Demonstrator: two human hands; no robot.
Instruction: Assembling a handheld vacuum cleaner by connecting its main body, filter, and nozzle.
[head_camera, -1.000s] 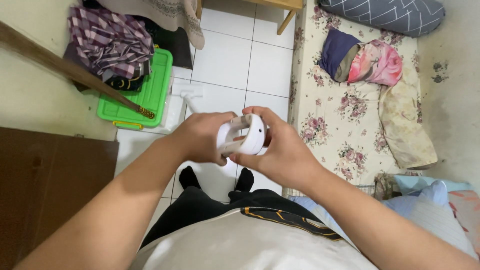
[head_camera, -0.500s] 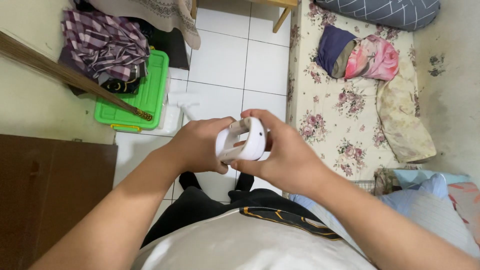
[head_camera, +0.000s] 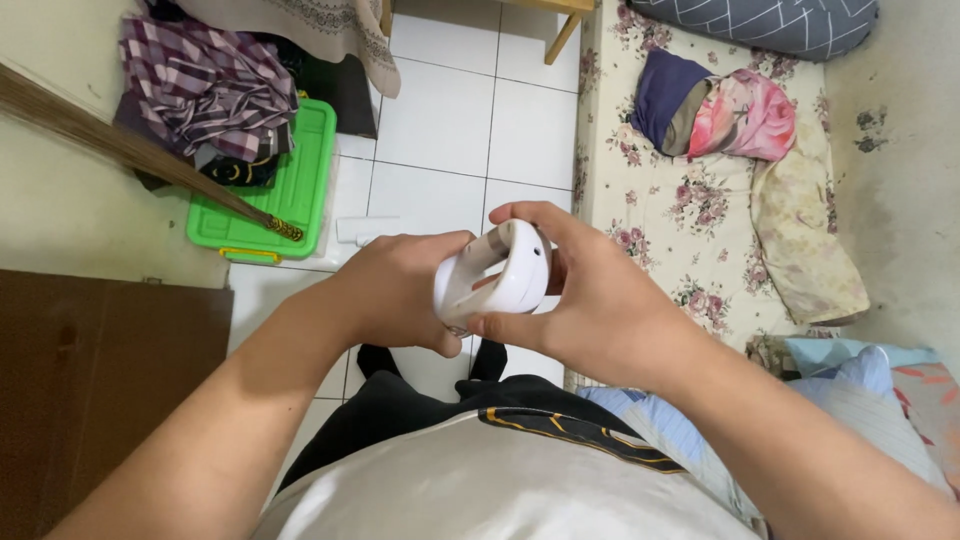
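I hold a white plastic handle-shaped device (head_camera: 497, 275) with a loop grip in front of my waist, above the tiled floor. My left hand (head_camera: 392, 292) is wrapped around its left end, and my right hand (head_camera: 585, 295) grips its rounded right side, thumb underneath and fingers over the top. The part of the device below my hands is hidden. My black-socked feet (head_camera: 430, 358) show on the tiles beneath.
A green plastic bin lid (head_camera: 270, 190) with checked clothes (head_camera: 205, 85) on it sits at the left, a broom handle (head_camera: 130, 150) leaning across it. A floral mattress (head_camera: 690, 190) with bundled cloths lies at the right. Brown wooden furniture (head_camera: 90, 370) stands at lower left.
The white device has tilted and shifted slightly to the right in my hands, and my right fingers have moved further over its top. The view has dipped a little.
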